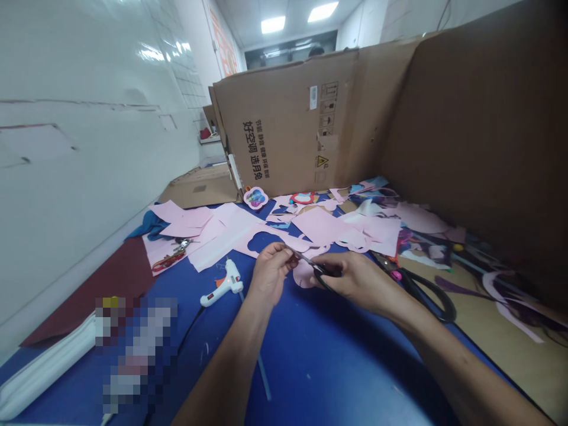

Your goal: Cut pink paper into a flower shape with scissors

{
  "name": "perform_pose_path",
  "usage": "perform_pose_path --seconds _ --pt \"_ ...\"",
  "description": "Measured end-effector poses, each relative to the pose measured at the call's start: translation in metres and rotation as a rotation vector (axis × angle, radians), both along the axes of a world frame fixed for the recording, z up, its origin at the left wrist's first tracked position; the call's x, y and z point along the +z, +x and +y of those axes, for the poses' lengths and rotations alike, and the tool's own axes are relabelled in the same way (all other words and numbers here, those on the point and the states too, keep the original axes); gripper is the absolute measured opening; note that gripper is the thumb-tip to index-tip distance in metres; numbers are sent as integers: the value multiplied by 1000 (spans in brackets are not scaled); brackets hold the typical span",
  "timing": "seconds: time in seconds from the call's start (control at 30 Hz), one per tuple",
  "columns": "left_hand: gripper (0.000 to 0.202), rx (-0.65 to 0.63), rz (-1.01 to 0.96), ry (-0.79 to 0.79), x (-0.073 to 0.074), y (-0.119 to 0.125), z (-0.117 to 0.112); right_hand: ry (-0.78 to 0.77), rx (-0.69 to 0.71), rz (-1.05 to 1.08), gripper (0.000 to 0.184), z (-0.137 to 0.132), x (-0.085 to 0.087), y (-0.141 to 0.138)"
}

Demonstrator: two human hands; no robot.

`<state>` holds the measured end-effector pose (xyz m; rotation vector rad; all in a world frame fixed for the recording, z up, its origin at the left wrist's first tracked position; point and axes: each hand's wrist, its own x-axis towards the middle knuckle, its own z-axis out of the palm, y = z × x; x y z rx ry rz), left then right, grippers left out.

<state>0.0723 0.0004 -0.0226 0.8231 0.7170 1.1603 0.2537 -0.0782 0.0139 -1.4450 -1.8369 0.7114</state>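
Observation:
Between my hands, a pair of scissors (316, 269) with black handles is held in my right hand (355, 275), fingers wrapped round the grips. Its blades point left, toward the fingertips of my left hand (271, 269). Those fingertips are pinched together at the blade tips, and what they hold is too small to make out. A rounded pink paper piece (302, 277) shows just below the blades; whether a hand touches it I cannot tell. Left of my left hand lies a white glue gun (225, 285) on the blue table.
Pink paper sheets and cut scraps (319, 225) cover the table's far side. Large black-handled scissors (428, 293) lie at the right. Tall cardboard (284, 130) walls the back and right. A flower-shaped pink piece (255, 198) leans against it. Keys (181, 244) rest at the left.

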Motion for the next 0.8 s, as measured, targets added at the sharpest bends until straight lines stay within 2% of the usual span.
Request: perform_pose_path --seconds 0.37,0.8 --pt "20 21 -65 8 -6 6 -1 1 -36 -99 24 -2 5 -2" --pt "20 15 -89 15 -5 8 -3 -6 -28 0 28 -1 2 -2"
